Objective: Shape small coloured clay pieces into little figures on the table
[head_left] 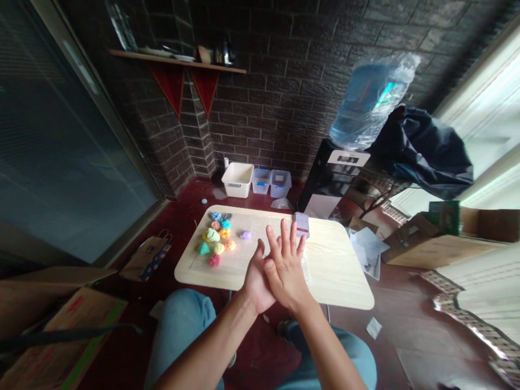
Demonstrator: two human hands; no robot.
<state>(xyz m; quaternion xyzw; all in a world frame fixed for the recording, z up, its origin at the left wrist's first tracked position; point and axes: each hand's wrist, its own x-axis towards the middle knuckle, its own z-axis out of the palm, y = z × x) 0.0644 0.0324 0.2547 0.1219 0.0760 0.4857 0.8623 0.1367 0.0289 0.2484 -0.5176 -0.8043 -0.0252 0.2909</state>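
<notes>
In front of me, over the near edge of the table, my palms meet. My right hand [287, 271] lies across the left, its fingers stretched out and spread. Beneath it is my left hand [257, 281], thumb extended and palm turned up, its fingers partly covered. Whatever may be between the palms is hidden. Beyond the hands a small purple lump [245, 234], which looks like modelling clay, rests alone on a pale patterned mat [235, 262]. To its left sit several soft coloured lumps, among them a pink one [215, 260], a light green one [212, 235] and a blue one [215, 216].
The light wooden table [345, 271] carries a phone [301, 223] at its back. Behind it on the floor stand a white bin [238, 181] and clear boxes [280, 184]. A water dispenser [335, 176] rises at the back right. Cardboard boxes [447, 249] and a paper bag [144, 257] flank the table.
</notes>
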